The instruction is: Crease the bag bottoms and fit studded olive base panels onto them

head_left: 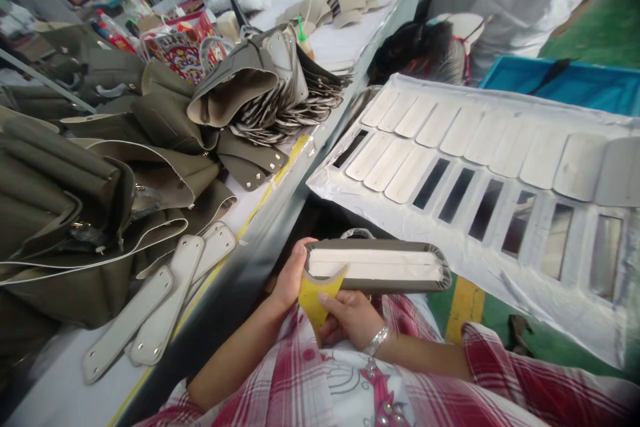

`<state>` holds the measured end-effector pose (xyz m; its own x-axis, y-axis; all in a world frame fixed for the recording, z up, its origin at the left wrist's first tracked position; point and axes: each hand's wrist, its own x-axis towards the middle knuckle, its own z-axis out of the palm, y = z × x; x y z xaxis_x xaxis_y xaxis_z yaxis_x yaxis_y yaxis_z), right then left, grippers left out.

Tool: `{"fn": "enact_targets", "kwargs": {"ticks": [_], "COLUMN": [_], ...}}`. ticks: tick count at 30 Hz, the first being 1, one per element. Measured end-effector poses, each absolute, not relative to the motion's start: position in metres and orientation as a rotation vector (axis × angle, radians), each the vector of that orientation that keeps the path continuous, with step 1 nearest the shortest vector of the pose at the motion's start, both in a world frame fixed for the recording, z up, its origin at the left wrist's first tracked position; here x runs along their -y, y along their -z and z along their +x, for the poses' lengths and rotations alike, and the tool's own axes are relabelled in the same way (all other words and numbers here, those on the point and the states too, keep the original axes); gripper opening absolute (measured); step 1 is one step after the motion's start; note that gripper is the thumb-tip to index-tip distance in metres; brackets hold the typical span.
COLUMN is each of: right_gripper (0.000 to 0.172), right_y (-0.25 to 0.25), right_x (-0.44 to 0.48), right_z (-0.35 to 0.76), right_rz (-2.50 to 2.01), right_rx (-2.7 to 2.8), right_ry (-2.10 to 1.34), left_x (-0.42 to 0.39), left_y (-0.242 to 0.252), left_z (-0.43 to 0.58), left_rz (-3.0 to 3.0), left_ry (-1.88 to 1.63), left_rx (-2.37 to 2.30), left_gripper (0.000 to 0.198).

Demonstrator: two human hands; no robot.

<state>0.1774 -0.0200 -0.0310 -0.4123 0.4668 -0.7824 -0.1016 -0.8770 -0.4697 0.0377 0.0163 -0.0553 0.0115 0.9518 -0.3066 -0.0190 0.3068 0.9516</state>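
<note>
My left hand (291, 275) is closed round the left end of an olive-grey leather bag part (380, 283), held over my lap. This part is long and narrow with rounded ends. A white strip with a lengthwise seam fills its upward face. Pinched in my right hand (353, 317) is a flat yellow scraper-like piece (314, 299) with a concave edge. Its upper tip overlaps the left part of the white strip. The far fingers of my left hand are hidden behind the bag part.
Unfinished olive bags (100, 173) crowd the table at left, with pale straps (167, 303) near its edge. At right, a white-covered rack (330, 180) carries rows of pale panels (460, 130). Behind it are a person's head (417, 47) and a blue bin (590, 83).
</note>
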Motion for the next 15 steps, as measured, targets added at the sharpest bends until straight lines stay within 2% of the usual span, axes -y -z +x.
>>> {"fn": "enact_targets", "kwargs": {"ticks": [7, 12, 15], "right_gripper": [0.022, 0.025, 0.027], "right_y": [0.03, 0.022, 0.027], "right_x": [0.02, 0.031, 0.035], "right_z": [0.176, 0.168, 0.169], "right_rz": [-1.53, -1.568, -1.592], "right_rx": [0.564, 0.59, 0.56], "right_ry": [-2.267, -2.236, -2.201], "left_x": [-0.017, -0.031, -0.042], "left_y": [0.049, 0.023, 0.024], "left_z": [0.028, 0.027, 0.045], "left_rz": [1.324, 2.078, 2.374], "left_ry": [-0.836, -0.347, -0.203], "left_rx": [-1.554, -1.676, -1.504], "left_gripper": [0.042, 0.052, 0.043]}}
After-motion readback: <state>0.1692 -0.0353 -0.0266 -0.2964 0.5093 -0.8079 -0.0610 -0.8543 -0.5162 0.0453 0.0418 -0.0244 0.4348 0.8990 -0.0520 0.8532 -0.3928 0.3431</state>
